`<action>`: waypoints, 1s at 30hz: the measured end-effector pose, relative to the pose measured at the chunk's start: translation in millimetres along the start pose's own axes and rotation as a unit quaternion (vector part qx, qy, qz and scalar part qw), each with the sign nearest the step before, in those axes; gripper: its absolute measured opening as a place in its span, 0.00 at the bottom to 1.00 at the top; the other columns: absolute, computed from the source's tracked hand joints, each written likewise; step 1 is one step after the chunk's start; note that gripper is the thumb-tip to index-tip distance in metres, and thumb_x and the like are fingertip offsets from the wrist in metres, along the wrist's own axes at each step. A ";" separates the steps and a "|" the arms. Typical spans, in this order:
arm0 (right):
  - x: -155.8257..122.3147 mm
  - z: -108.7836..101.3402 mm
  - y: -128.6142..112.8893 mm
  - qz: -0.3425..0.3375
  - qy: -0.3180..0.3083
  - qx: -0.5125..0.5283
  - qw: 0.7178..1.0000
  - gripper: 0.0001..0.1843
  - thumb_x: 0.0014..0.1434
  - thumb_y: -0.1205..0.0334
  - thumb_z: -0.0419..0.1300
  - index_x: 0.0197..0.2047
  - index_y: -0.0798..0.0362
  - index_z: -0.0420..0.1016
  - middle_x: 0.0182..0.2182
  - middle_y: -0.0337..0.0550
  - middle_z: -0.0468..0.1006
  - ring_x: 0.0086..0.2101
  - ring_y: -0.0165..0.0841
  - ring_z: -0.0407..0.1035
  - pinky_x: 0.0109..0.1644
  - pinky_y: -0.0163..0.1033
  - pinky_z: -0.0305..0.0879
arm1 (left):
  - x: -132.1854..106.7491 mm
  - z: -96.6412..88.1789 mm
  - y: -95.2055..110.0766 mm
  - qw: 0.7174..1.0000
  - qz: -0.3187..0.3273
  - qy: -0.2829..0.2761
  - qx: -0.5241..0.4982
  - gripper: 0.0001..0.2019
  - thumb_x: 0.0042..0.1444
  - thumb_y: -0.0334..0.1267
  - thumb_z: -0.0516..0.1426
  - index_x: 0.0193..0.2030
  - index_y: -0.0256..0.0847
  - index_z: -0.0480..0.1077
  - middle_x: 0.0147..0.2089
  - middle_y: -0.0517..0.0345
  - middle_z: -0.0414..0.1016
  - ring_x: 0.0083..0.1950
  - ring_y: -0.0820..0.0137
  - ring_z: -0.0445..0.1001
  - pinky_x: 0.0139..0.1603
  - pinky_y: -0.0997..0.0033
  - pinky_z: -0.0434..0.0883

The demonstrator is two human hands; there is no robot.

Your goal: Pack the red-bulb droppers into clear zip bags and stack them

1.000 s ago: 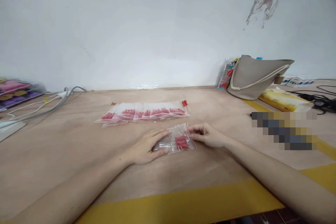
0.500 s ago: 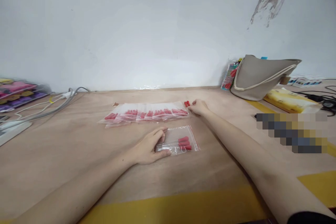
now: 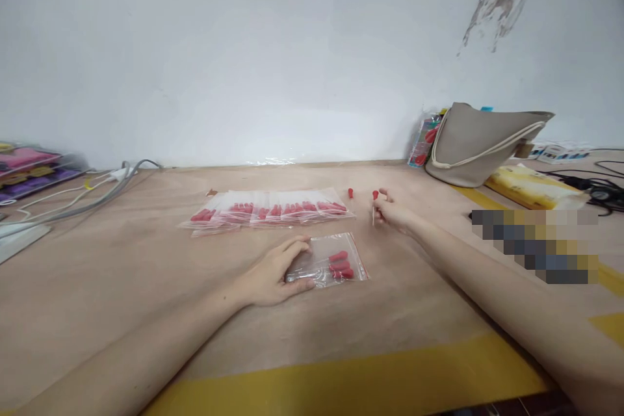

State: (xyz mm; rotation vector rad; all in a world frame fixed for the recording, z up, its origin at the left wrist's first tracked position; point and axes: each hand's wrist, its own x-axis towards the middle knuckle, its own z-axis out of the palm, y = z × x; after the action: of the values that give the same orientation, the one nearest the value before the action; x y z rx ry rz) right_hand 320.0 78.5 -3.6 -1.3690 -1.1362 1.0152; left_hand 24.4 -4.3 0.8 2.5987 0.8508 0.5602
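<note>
The clear plastic zip bag (image 3: 319,248) lies flat just right of my left hand (image 3: 273,278), its left end between my spread thumb and fingers. Its red-lined edge faces away from that hand; I can't tell whether the seal is parted. Inside, three red bulbs (image 3: 341,266) sit side by side toward that edge, their clear stems pointing back at my left palm. My right hand (image 3: 396,213) pinches a red-topped dropper (image 3: 375,195) upright, pale stem down, beyond the bag and to its right.
</note>
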 end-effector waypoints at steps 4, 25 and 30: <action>-42.8 5.7 8.4 0.010 0.022 0.053 0.998 0.30 0.44 0.68 0.55 0.50 0.50 0.49 0.20 0.28 0.65 0.17 0.26 0.65 0.16 0.28 0.57 | 0.3 0.6 -2.1 1.000 0.001 -0.001 0.015 0.24 0.56 0.46 0.55 0.57 0.44 0.54 0.61 0.48 0.56 0.59 0.59 0.59 0.57 0.56 0.61; -70.4 17.4 12.0 -0.041 -0.194 -0.059 0.978 0.21 0.36 0.50 0.68 0.28 0.55 0.68 0.14 0.29 0.66 0.17 0.22 0.58 0.20 0.29 0.55 | 1.0 -1.7 1.4 1.000 0.006 0.003 0.016 0.25 0.57 0.46 0.54 0.59 0.44 0.54 0.60 0.49 0.58 0.59 0.58 0.60 0.57 0.55 0.62; -63.9 21.5 14.4 -0.064 -0.242 -0.062 0.966 0.19 0.37 0.49 0.67 0.26 0.56 0.74 0.19 0.36 0.74 0.22 0.26 0.66 0.28 0.34 0.63 | 1.2 -1.2 1.6 1.000 0.001 0.007 0.014 0.25 0.56 0.46 0.55 0.58 0.43 0.55 0.60 0.49 0.59 0.59 0.57 0.60 0.57 0.55 0.62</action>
State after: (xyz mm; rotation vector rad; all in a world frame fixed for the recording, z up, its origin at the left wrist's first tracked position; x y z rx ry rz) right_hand 288.2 19.8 -20.7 -1.1516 -1.6513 1.2371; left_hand 25.5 -4.5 2.9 2.6250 0.8660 0.5711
